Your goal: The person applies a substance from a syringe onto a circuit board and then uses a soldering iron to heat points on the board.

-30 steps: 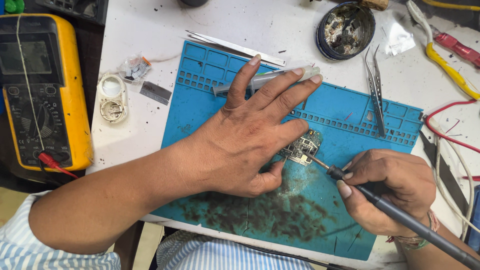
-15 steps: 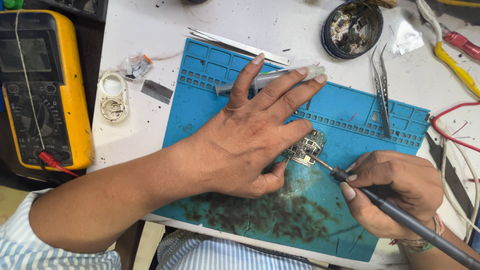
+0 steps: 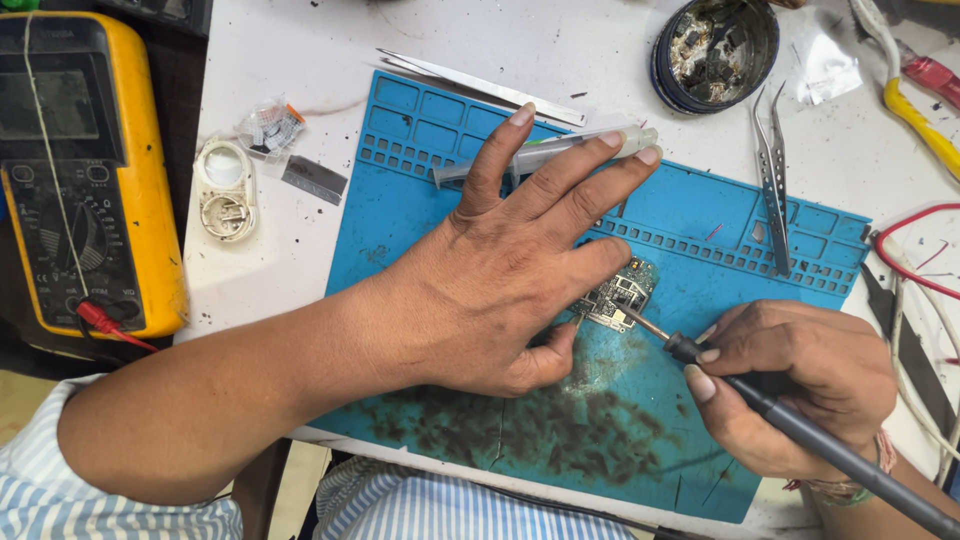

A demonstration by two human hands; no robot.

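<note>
A small circuit board [image 3: 617,293] lies on a blue mat [image 3: 700,230], near the middle of it. The board is little and bumpy, with tiny silver and dark parts on top. Part of it is hidden under the left hand [image 3: 500,270].

The left hand lies flat and spread out over the mat. Its fingers are stretched wide, and the thumb and the side of the hand press on the board to keep it down. The right hand [image 3: 790,385] is closed around a dark soldering iron [image 3: 800,425], held like a pen. The thin metal tip of the iron touches the edge of the board.

The front part of the mat has dark, dirty smudges. A clear syringe [image 3: 540,155] lies on the mat under the fingertips of the left hand. A pair of metal tweezers [image 3: 770,180] lies at the back of the mat on the right side. A long flat metal strip [image 3: 480,85] lies on the white bench [image 3: 300,60] just behind the mat. A round dark tin [image 3: 715,50] full of scraps sits farther back. A yellow meter [image 3: 85,170] rests at the left side of the bench, with a small white round case [image 3: 225,190] beside it. Red and yellow wires [image 3: 915,100] lie at the right.
</note>
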